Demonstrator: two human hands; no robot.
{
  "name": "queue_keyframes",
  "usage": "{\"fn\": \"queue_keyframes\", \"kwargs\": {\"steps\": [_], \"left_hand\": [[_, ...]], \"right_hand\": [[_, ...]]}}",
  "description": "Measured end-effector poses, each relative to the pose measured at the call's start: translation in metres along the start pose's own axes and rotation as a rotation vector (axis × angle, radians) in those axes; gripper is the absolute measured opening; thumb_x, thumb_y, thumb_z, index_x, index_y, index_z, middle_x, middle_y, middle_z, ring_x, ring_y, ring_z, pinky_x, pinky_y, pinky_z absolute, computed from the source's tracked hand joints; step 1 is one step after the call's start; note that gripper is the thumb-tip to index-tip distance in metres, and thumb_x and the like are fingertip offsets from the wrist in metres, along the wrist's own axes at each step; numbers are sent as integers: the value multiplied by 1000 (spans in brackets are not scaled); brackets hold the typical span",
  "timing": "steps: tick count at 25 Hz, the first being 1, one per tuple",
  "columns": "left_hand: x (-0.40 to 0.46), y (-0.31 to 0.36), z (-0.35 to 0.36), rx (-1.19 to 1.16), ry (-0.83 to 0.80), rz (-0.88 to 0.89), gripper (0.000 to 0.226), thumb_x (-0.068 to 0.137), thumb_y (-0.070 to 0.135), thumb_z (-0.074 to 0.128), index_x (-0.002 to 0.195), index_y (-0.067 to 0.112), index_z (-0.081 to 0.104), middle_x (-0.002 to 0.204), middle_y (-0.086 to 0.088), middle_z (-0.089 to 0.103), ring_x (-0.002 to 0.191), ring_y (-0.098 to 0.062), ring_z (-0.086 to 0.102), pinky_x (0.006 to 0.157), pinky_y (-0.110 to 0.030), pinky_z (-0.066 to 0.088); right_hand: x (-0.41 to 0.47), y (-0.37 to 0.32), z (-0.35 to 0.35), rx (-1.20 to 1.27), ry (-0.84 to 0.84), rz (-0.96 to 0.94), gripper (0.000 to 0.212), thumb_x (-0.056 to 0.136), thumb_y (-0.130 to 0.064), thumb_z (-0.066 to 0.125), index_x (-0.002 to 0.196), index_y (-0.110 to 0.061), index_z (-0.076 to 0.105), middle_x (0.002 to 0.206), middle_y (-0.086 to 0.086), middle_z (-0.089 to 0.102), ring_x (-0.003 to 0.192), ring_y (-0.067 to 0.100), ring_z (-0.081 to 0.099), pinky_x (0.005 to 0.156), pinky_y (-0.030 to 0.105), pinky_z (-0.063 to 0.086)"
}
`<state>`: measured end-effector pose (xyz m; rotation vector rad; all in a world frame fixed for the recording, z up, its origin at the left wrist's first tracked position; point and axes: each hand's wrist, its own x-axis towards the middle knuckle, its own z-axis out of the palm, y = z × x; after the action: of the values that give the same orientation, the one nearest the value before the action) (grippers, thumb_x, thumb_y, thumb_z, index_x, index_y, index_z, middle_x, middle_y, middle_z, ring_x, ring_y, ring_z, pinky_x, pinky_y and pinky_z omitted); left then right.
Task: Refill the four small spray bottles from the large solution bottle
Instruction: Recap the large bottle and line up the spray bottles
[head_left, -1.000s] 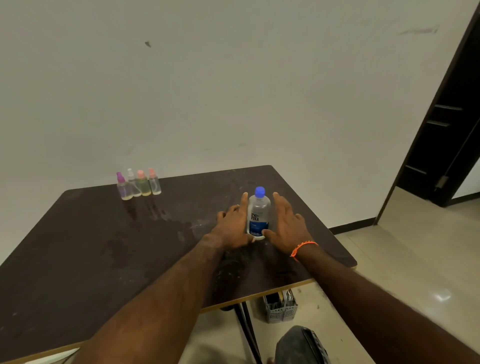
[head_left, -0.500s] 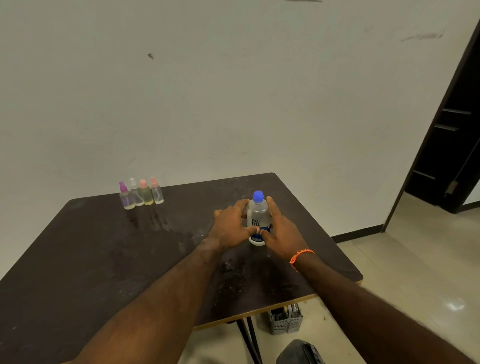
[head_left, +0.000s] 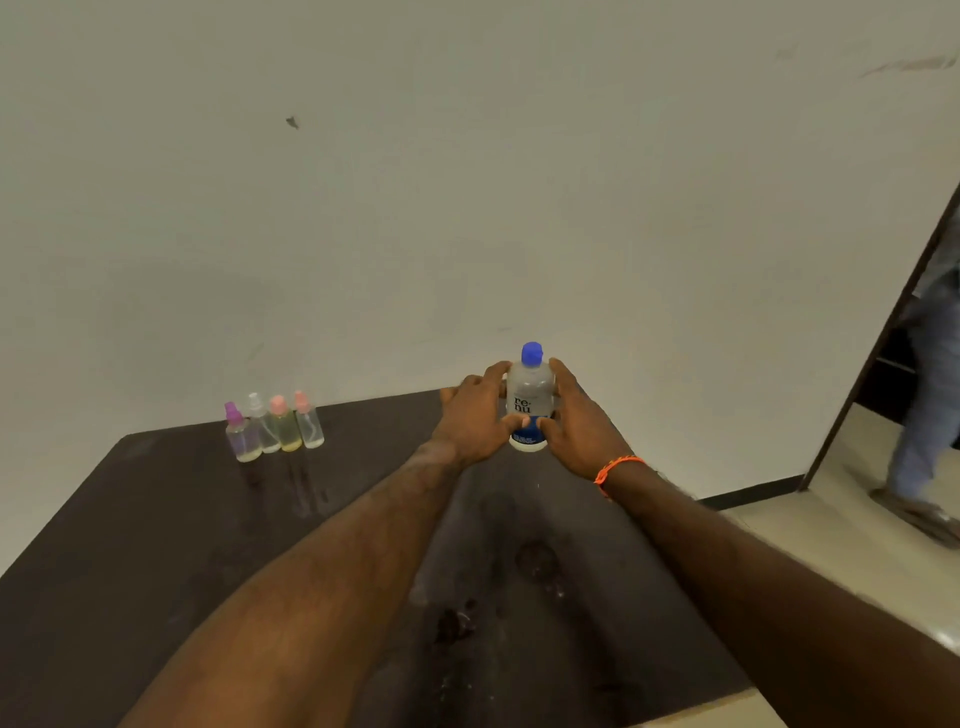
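Note:
The large solution bottle (head_left: 529, 400), clear with a blue cap and a blue-and-white label, is held upright above the dark table (head_left: 156, 545). My left hand (head_left: 475, 418) grips its left side and my right hand (head_left: 579, 423), with an orange band at the wrist, grips its right side. Both thumbs press on the label's lower front. Several small spray bottles (head_left: 275, 428) stand in a tight row near the table's far left edge, with purple, white and pink caps. They hold small amounts of pale liquid.
A plain wall rises right behind the table. At the far right a dark door frame (head_left: 883, 332) opens onto a tiled floor, where a person's leg (head_left: 930, 405) and shoe are in view. Smudges and wet marks dot the tabletop's middle.
Both hands closed round the large bottle and lifted it off the table. The camera view tilted up, and a person's leg appeared in the doorway.

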<state>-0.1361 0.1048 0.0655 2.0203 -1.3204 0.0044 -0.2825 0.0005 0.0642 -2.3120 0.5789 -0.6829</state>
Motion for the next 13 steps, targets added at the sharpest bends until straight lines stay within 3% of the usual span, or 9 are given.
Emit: {"fn": "queue_keyframes", "kwargs": {"steps": [4,10,12,13], "left_hand": [[61,-23,28,0,-4,-23,71,93,42,72,153,32,35,135,2,66,134,-21,46,100,-34,19],[121,-74,82,0,-32,-99,68,93,44,71,151,36,35,136,1,62,132,-23,46,98,-33,19],[128,-86,93,17,-38,-97,67,94,42,70,151,35,36,138,1,61,133,-23,46,99,-33,19],[130,-89,96,20,-51,-107,66,95,42,70,151,34,36,139,1,61,134,-23,46,101,-34,20]], "right_hand": [[59,31,0,-60,-20,72,80,92,-30,64,152,-41,12,144,8,53,121,32,60,102,47,49],[125,92,28,-80,-73,138,82,95,-29,61,156,-38,7,150,6,48,128,31,55,109,51,44],[135,112,42,-76,-68,172,74,98,-33,56,155,-41,10,149,1,48,129,26,55,107,44,46],[139,117,46,-32,-64,209,63,102,-36,49,154,-42,15,144,-4,50,127,22,56,103,34,47]]}}
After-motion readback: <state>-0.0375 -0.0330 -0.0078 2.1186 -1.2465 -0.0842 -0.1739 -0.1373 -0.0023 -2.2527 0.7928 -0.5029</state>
